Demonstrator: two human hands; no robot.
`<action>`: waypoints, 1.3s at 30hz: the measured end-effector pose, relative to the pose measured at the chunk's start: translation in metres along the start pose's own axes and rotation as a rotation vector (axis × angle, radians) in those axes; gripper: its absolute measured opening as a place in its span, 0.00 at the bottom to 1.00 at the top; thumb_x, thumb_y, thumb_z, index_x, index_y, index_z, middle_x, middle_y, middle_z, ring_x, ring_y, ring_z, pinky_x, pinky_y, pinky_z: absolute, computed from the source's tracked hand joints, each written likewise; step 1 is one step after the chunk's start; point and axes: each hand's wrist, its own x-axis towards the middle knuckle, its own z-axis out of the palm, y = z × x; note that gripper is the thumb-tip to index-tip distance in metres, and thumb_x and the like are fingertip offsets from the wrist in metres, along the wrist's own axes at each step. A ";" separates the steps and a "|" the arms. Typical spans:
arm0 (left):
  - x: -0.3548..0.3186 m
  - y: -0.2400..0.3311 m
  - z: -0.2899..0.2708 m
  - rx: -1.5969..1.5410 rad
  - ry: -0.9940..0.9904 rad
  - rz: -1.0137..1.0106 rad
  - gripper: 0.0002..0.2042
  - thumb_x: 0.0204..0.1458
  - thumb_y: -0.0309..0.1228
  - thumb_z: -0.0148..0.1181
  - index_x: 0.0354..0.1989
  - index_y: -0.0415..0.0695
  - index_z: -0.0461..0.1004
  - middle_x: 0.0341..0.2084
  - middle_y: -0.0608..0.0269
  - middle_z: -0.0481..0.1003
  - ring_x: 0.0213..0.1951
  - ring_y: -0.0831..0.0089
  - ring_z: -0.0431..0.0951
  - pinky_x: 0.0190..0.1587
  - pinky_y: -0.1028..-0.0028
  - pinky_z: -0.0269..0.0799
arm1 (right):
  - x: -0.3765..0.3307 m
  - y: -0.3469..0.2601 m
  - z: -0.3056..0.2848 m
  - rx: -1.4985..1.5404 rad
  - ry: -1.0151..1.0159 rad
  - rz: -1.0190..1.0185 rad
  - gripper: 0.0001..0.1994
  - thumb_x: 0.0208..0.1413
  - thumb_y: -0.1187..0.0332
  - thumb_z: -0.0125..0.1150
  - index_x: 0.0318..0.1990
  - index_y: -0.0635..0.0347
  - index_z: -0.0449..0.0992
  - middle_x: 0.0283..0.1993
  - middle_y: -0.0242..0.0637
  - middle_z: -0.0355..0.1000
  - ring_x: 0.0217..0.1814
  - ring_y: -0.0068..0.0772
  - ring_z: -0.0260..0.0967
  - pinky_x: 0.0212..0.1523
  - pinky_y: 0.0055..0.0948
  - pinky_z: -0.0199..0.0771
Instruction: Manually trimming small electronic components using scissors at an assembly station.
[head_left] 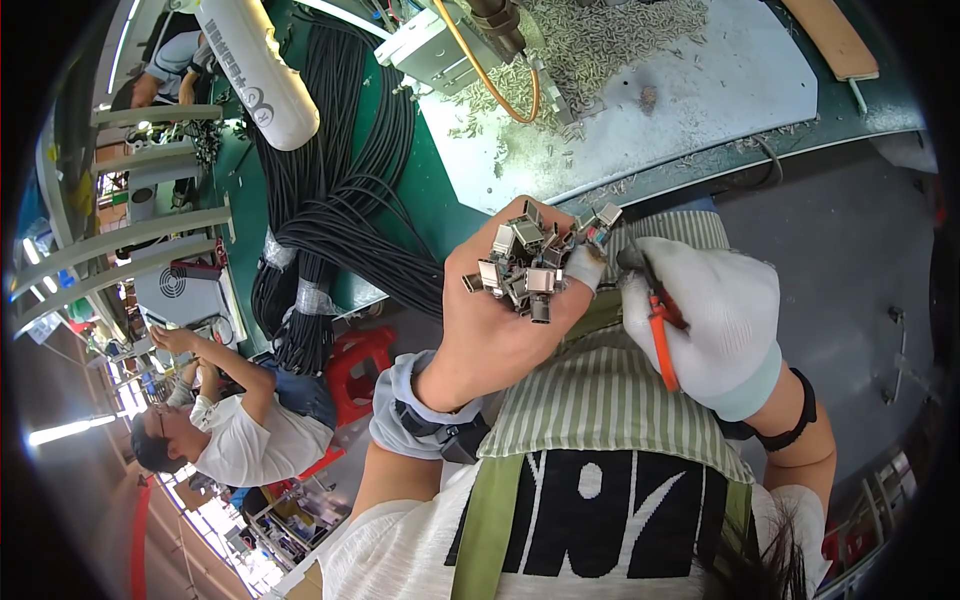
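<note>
several metal connectors (541, 281) sit bunched in the closed left hand (515, 340); the gloved right hand (722, 310) holds red-handled pliers (661, 348) just beside them. crowding could let the tool nick a neighbouring connector. connector ends fan several ways; the pliers-side one's long axis slants toward upper right.

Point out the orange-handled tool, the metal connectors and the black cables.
Orange-handled tool (661, 342), head view: on its orange handle.
Metal connectors (540, 281), head view: on one silvery shell.
Black cables (305, 195), head view: middle of the bundle.

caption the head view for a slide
Left hand grips a bunch of metal connectors; gloved right hand holds orange-handled pliers.
</note>
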 end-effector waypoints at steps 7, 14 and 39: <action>0.000 -0.008 -0.002 0.038 -0.083 0.090 0.09 0.42 0.20 0.60 0.33 0.36 0.70 0.21 0.70 0.70 0.24 0.87 0.66 0.27 0.83 0.63 | 0.006 -0.002 0.004 -0.190 0.127 -0.098 0.09 0.39 0.76 0.62 0.31 0.63 0.74 0.16 0.38 0.65 0.16 0.39 0.66 0.19 0.30 0.65; 0.000 0.004 -0.003 0.158 -0.024 0.349 0.11 0.41 0.20 0.62 0.34 0.37 0.70 0.24 0.69 0.72 0.26 0.85 0.69 0.31 0.82 0.66 | 0.001 -0.008 0.000 0.254 -0.018 0.070 0.07 0.42 0.76 0.60 0.31 0.66 0.74 0.16 0.39 0.65 0.14 0.40 0.64 0.18 0.29 0.64; 0.022 -0.016 -0.020 -0.171 -0.031 -0.471 0.10 0.47 0.22 0.59 0.38 0.39 0.70 0.21 0.69 0.69 0.17 0.86 0.61 0.18 0.83 0.52 | 0.011 0.021 0.017 0.474 -0.276 0.224 0.11 0.52 0.66 0.56 0.25 0.64 0.68 0.14 0.40 0.61 0.13 0.32 0.64 0.17 0.28 0.62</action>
